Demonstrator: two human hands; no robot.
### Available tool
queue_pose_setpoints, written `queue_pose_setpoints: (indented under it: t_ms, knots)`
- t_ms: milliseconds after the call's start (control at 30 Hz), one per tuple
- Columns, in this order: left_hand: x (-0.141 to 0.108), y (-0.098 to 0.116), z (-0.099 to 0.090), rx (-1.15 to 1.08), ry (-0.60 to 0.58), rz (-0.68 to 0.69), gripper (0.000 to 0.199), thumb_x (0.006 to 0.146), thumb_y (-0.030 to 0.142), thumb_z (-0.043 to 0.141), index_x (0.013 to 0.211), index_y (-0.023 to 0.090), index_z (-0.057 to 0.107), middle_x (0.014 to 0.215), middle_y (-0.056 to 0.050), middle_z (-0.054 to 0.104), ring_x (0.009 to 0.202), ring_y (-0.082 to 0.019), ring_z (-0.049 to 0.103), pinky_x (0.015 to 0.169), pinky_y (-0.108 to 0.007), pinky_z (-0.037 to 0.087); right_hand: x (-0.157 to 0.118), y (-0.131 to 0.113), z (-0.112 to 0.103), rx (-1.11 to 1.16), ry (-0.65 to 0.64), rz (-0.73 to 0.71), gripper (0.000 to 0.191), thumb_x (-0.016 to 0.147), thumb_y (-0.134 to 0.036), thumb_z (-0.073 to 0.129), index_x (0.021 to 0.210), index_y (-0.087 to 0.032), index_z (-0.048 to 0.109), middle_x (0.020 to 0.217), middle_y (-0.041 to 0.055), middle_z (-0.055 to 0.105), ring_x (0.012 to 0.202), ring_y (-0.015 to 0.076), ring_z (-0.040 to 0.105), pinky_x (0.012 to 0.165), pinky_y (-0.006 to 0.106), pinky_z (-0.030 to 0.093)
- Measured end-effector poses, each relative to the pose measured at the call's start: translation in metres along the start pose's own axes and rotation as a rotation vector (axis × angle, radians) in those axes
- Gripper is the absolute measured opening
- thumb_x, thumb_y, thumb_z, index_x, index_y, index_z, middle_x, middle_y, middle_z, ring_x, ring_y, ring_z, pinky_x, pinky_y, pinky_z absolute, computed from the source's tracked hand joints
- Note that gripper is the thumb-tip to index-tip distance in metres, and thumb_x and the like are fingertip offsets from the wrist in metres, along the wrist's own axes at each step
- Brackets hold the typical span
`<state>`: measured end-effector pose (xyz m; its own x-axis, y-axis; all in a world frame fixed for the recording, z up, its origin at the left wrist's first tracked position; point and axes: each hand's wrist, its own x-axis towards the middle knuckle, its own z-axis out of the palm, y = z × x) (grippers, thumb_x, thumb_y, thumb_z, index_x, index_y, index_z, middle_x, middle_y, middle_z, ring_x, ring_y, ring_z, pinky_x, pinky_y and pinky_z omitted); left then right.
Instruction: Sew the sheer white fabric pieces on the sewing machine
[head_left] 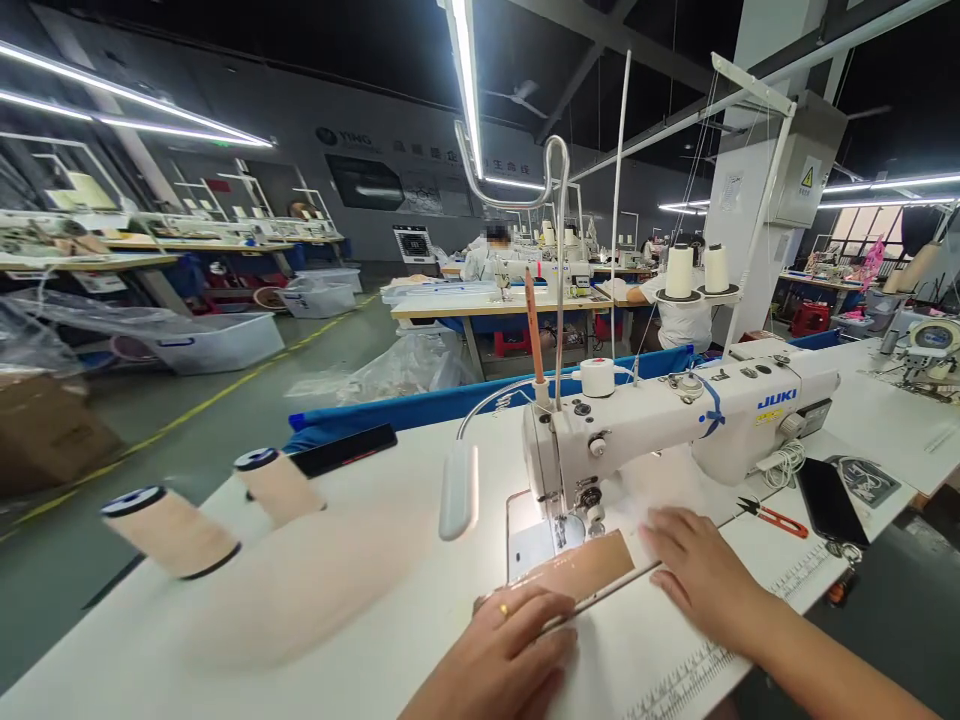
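Left hand [514, 640] rests bent fingers on the brown strip [585, 568], maybe to keep it flat; I can't tell if it pinches. Right hand [697, 560] is open beside the strip, near white cloth [664, 480].

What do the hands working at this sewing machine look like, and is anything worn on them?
They are a person's own two hands, with no gloves, cables or markings visible. The left hand wears a gold-coloured ring on one of its fingers. The right hand shows no ring, and no sleeve shows on its forearm.
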<state>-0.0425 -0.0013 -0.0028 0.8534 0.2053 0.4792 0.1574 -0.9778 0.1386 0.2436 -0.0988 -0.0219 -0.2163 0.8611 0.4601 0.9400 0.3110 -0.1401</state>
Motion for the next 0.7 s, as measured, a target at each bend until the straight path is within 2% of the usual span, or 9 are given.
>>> queue_pose_setpoints:
  t_ms: [67, 167, 267, 400, 467, 567, 633, 700]
  knots:
    - [0.006, 0.002, 0.008, -0.040, 0.003, 0.015, 0.026, 0.093, 0.015, 0.048, 0.108, 0.028, 0.066, 0.116, -0.008, 0.073, 0.100, -0.025, 0.067, 0.086, -0.037, 0.058, -0.006, -0.007, 0.000, 0.088, -0.062, -0.107, 0.038, 0.095, -0.016, 0.061, 0.132, -0.021, 0.058, 0.133, 0.0137, 0.069, 0.122, 0.0297, 0.061, 0.103, 0.046, 0.049]
    - [0.013, 0.008, 0.012, -0.090, 0.007, -0.017, 0.031, 0.094, 0.013, 0.046, 0.114, 0.029, 0.064, 0.115, -0.007, 0.072, 0.101, -0.024, 0.066, 0.089, -0.038, 0.056, -0.021, -0.018, 0.003, 0.260, -0.107, -0.350, 0.021, 0.102, -0.027, 0.063, 0.122, -0.025, 0.063, 0.126, 0.0073, 0.075, 0.120, 0.0220, 0.065, 0.100, 0.035, 0.050]
    - [0.021, 0.019, 0.015, -0.132, -0.042, -0.105, 0.034, 0.091, 0.013, 0.049, 0.117, 0.027, 0.065, 0.111, -0.007, 0.072, 0.097, -0.024, 0.066, 0.084, -0.038, 0.056, -0.032, -0.024, 0.003, 0.366, -0.113, -0.438, 0.019, 0.109, -0.029, 0.053, 0.126, -0.029, 0.062, 0.123, 0.0034, 0.077, 0.124, 0.0190, 0.064, 0.101, 0.033, 0.050]
    - [0.031, 0.030, 0.021, -0.085, -0.154, -0.255, 0.018, 0.090, 0.014, 0.053, 0.090, 0.021, 0.069, 0.091, -0.006, 0.070, 0.078, -0.023, 0.064, 0.068, -0.035, 0.053, -0.033, -0.026, -0.008, 0.543, -0.143, -0.386, 0.026, 0.108, -0.027, 0.054, 0.133, -0.031, 0.058, 0.115, 0.0033, 0.078, 0.110, 0.0195, 0.069, 0.096, 0.033, 0.053]
    - [0.033, 0.033, 0.023, -0.056, -0.153, -0.288, 0.027, 0.094, 0.012, 0.048, 0.080, 0.021, 0.070, 0.083, -0.005, 0.068, 0.072, -0.020, 0.062, 0.065, -0.033, 0.051, -0.029, -0.026, -0.014, 0.563, -0.115, -0.273, 0.030, 0.105, -0.021, 0.054, 0.135, -0.028, 0.057, 0.114, 0.0063, 0.076, 0.102, 0.0208, 0.068, 0.091, 0.034, 0.055]
    - [0.030, 0.034, 0.024, -0.081, -0.095, -0.284, 0.031, 0.098, 0.014, 0.045, 0.088, 0.022, 0.074, 0.081, -0.005, 0.070, 0.071, -0.019, 0.064, 0.065, -0.032, 0.050, -0.024, -0.027, -0.015, 0.500, -0.074, -0.093, 0.033, 0.102, -0.016, 0.053, 0.134, -0.025, 0.056, 0.114, 0.0097, 0.071, 0.099, 0.0239, 0.064, 0.086, 0.037, 0.055]
    - [0.027, 0.033, 0.021, -0.107, -0.043, -0.287, 0.032, 0.100, 0.017, 0.045, 0.092, 0.022, 0.076, 0.081, -0.005, 0.072, 0.072, -0.019, 0.065, 0.066, -0.032, 0.051, -0.022, -0.026, -0.010, 0.444, -0.078, -0.070, 0.030, 0.102, -0.016, 0.053, 0.130, -0.024, 0.058, 0.108, 0.0093, 0.070, 0.095, 0.0250, 0.062, 0.082, 0.038, 0.054]
    - [0.022, 0.032, 0.016, -0.119, -0.011, -0.309, 0.035, 0.101, 0.019, 0.044, 0.091, 0.022, 0.077, 0.080, -0.005, 0.072, 0.072, -0.019, 0.065, 0.067, -0.032, 0.050, -0.020, -0.024, -0.001, 0.385, -0.079, -0.096, 0.020, 0.103, -0.015, 0.051, 0.118, -0.022, 0.062, 0.097, 0.0076, 0.068, 0.088, 0.0245, 0.060, 0.076, 0.037, 0.051]
